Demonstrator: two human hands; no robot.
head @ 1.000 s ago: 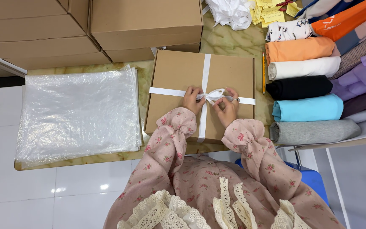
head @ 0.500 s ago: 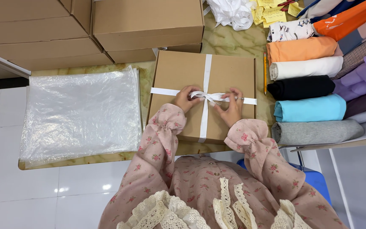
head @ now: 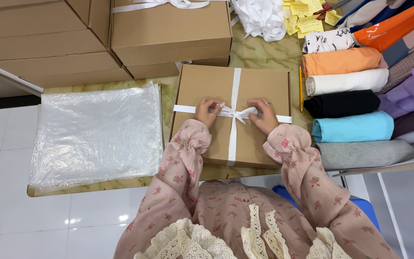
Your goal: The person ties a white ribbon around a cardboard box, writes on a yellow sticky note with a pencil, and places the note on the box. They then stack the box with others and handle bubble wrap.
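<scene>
Both hands, left hand (head: 208,112) and right hand (head: 263,115), pinch the white ribbon (head: 235,114) knot atop the flat cardboard box (head: 255,86) near the desk (head: 259,53)'s front edge. Clear plastic bags (head: 94,134) lie left; folded clothes (head: 348,91) crowd the right; stacked cartons (head: 168,31) stand behind.

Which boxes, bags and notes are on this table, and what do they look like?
Box: flat brown cardboard at centre, crossed by white ribbon, under both hands.
Stacked boxes: brown, behind it.
Bags: clear plastic pile, left.
Notes: small yellow slips, far edge.
</scene>
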